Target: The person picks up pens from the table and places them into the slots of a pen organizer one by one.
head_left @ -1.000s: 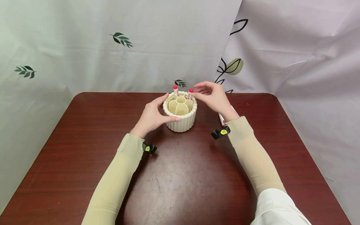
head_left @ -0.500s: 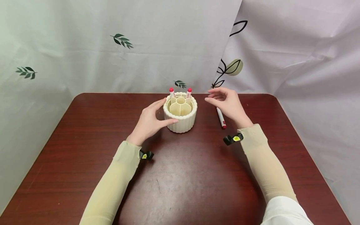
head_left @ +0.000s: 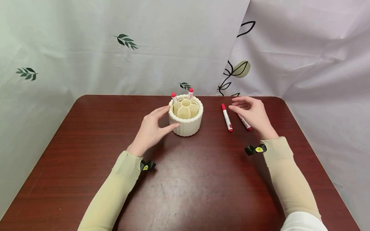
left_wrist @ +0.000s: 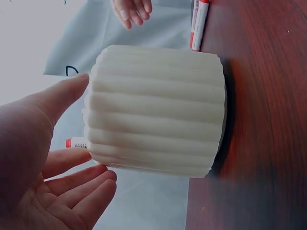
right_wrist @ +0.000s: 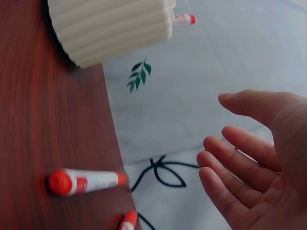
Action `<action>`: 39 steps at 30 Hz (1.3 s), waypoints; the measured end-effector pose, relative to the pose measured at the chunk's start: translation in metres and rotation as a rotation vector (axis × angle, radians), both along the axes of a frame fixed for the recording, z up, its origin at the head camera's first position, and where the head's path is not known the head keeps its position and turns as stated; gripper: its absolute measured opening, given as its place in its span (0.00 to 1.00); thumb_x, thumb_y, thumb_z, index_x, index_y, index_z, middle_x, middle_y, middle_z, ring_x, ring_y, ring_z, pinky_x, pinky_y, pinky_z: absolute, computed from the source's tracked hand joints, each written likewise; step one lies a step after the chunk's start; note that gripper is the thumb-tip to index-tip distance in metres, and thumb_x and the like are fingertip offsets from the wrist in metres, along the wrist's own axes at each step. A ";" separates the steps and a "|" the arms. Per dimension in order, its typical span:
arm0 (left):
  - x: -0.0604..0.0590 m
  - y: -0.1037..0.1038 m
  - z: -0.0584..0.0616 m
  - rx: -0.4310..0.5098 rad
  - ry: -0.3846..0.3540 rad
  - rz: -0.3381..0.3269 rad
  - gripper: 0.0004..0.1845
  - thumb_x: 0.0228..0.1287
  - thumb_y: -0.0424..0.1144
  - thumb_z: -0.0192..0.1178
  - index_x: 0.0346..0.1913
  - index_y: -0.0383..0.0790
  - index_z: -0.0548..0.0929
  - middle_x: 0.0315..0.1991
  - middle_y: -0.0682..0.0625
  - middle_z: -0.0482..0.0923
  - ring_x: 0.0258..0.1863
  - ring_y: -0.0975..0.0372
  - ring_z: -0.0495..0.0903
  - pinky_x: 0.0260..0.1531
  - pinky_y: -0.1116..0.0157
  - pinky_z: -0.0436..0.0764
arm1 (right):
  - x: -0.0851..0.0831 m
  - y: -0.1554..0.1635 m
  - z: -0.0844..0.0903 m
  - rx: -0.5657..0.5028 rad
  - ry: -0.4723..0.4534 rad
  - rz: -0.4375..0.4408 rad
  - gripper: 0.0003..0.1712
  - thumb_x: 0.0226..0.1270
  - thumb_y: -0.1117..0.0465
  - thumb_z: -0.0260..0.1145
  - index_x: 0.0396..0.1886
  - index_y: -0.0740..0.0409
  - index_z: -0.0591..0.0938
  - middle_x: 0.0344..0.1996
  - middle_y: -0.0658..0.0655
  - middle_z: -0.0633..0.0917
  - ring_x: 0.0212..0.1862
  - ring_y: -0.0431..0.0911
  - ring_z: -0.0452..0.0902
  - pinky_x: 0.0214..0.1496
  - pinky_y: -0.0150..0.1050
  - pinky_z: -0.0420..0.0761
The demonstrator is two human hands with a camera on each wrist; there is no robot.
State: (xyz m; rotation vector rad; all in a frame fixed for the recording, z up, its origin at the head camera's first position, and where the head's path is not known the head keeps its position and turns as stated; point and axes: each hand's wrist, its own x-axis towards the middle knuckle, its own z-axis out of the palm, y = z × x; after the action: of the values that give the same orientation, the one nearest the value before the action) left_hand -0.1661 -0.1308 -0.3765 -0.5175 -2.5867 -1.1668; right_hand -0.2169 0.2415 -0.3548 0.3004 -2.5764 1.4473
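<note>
Our left hand (head_left: 151, 128) rests relaxed against the pot (head_left: 186, 117) at its nine o'clock; our right hand (head_left: 254, 114) hovers empty over two markers (head_left: 227, 117) at three o'clock. A careless reach could roll them away.

right hand (right_wrist: 268, 158) open w/ relaxed fingers, apart from red-capped marker (right_wrist: 86, 181) on table (right_wrist: 43, 120), ribbed holder (right_wrist: 112, 28) beyond

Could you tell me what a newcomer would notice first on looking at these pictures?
The ribbed cream holder at the table's far middle stands out, with two red-capped markers upright in its back compartments. The left hand rests open against its left side. To the right, two more markers lie flat on the wood, the right hand hovering open over the farther one.
</note>
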 end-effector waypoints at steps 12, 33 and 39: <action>0.000 0.003 -0.002 0.078 0.027 0.001 0.36 0.58 0.45 0.78 0.67 0.35 0.78 0.62 0.45 0.78 0.61 0.56 0.78 0.60 0.58 0.78 | 0.008 0.030 -0.014 0.062 -0.021 -0.091 0.19 0.64 0.51 0.76 0.50 0.56 0.89 0.44 0.56 0.89 0.38 0.37 0.84 0.40 0.26 0.81; -0.025 0.009 -0.004 0.181 -0.100 -0.023 0.50 0.49 0.48 0.82 0.75 0.44 0.69 0.68 0.53 0.73 0.63 0.60 0.76 0.62 0.62 0.76 | 0.014 0.061 -0.040 0.154 -0.060 -0.123 0.21 0.65 0.53 0.76 0.52 0.61 0.87 0.41 0.58 0.89 0.35 0.30 0.83 0.37 0.23 0.79; -0.030 0.013 -0.005 0.138 -0.108 -0.041 0.53 0.47 0.57 0.81 0.76 0.46 0.68 0.69 0.56 0.72 0.66 0.65 0.71 0.65 0.62 0.72 | 0.015 0.064 -0.047 0.203 -0.091 -0.141 0.23 0.64 0.52 0.76 0.54 0.61 0.87 0.43 0.59 0.89 0.35 0.29 0.81 0.36 0.22 0.78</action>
State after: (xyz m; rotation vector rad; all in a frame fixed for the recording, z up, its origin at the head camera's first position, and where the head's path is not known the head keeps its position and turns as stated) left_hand -0.1960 -0.1182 -0.3812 -0.4930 -2.5703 -1.4119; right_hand -0.2020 0.3054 -0.4022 0.0773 -2.7594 1.1800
